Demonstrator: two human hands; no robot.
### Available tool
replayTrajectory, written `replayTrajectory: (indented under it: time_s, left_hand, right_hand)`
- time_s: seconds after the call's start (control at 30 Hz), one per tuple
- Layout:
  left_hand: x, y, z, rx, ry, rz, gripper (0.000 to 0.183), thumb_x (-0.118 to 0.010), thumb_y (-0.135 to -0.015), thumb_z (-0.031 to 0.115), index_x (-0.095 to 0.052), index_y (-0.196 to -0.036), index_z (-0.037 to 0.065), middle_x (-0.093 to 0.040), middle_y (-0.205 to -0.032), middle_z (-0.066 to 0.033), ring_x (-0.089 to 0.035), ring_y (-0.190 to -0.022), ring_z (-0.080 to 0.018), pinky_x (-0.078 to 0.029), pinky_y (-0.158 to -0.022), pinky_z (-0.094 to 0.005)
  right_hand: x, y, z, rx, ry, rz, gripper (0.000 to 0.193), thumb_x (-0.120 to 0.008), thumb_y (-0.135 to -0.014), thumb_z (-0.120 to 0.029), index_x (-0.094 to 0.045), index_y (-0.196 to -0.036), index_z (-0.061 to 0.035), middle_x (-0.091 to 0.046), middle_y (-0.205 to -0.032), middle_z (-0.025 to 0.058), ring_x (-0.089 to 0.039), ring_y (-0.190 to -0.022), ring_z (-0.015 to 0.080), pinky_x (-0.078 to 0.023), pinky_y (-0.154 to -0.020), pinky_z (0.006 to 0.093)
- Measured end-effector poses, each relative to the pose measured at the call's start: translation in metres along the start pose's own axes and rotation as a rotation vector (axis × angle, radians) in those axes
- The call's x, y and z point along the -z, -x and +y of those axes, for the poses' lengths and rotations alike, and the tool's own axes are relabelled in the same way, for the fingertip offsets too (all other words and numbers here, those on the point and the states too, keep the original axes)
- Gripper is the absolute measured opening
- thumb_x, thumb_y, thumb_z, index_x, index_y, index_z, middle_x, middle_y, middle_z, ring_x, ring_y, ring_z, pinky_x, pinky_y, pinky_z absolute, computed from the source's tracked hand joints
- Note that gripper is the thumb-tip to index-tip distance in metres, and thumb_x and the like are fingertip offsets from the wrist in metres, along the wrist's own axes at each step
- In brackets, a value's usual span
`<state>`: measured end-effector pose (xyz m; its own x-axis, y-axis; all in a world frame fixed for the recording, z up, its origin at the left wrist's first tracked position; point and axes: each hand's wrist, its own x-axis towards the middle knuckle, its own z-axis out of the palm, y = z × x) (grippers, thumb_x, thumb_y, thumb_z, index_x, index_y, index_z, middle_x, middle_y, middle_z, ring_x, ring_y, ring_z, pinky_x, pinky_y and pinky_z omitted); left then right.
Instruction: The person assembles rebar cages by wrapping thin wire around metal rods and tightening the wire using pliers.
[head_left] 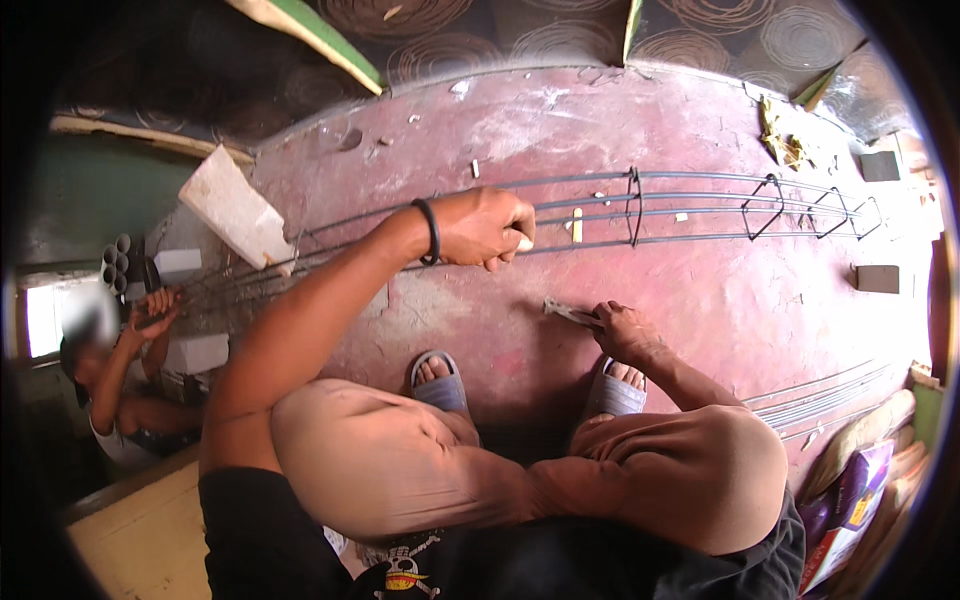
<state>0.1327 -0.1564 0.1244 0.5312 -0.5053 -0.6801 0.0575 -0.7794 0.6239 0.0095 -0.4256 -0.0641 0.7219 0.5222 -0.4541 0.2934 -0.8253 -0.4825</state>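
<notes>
Fingers of the left hand (480,230) are clasping the metal-rod cage (634,205), though which rod they are holding is unclear. The cage is stretching crosswise over the pink floor (740,310), its long axis running left to right. Lying farther from it, the right hand (625,333) is clenching pincers (572,313), which are pointing leftward, apart from the cage.

Count: own hands (490,228) (625,335), 2; hand tool (573,313), 1; wire hoops (639,205), 4 (clearly visible ones only); sandals (444,391), 2; wristband (433,238), 1.
</notes>
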Motion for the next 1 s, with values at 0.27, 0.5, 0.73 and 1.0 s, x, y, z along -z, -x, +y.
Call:
replayTrajectory:
  time_s: [0.27,0.5,0.73,1.0]
  left_hand:
    - [0.044,0.035,0.032,-0.457,0.385,0.607,0.017,-0.051,-0.1,0.014,-0.053,-0.103,-0.002,-0.068,-0.091,-0.013,-0.067,-0.085,-0.0171,-0.056,-0.074,-0.0296]
    - [0.072,0.077,0.033,-0.733,0.745,1.085,0.017,-0.054,-0.099,0.015,-0.054,-0.105,-0.001,-0.066,-0.101,-0.0189,-0.067,-0.1,-0.0307,-0.058,-0.086,-0.0374]
    - [0.078,0.115,-0.002,-0.429,0.673,1.226,0.017,-0.055,-0.099,0.016,-0.056,-0.104,0.0,-0.066,-0.099,-0.0168,-0.068,-0.094,-0.0262,-0.057,-0.079,-0.0328]
    - [0.064,0.052,-0.101,0.167,-0.173,0.723,0.023,-0.057,-0.095,0.024,-0.063,-0.102,0.003,-0.068,-0.101,-0.0134,-0.066,-0.098,-0.0253,-0.05,-0.084,-0.037]
  right_hand:
    - [0.141,-0.008,-0.069,0.318,-0.613,0.349,0.067,-0.071,-0.085,-0.03,-0.042,-0.14,-0.0047,-0.051,-0.135,0.0157,-0.048,-0.125,0.0308,-0.038,-0.105,0.0419]
    - [0.247,-0.068,-0.164,0.572,-1.312,0.298,0.035,-0.057,-0.098,-0.02,-0.054,-0.128,-0.0005,-0.058,-0.077,0.0025,-0.056,-0.063,0.0106,-0.049,-0.065,0.0241]
    - [0.275,-0.099,-0.154,0.664,-0.771,0.263,0.028,-0.058,-0.097,-0.011,-0.065,-0.124,-0.009,-0.058,-0.084,0.0,-0.048,-0.067,0.0086,-0.047,-0.069,0.0244]
    - [0.28,-0.187,-0.078,0.639,-0.066,0.069,0.029,-0.051,-0.092,-0.003,-0.068,-0.116,-0.0078,-0.067,-0.084,0.0159,-0.065,-0.079,0.0234,-0.052,-0.082,0.0334]
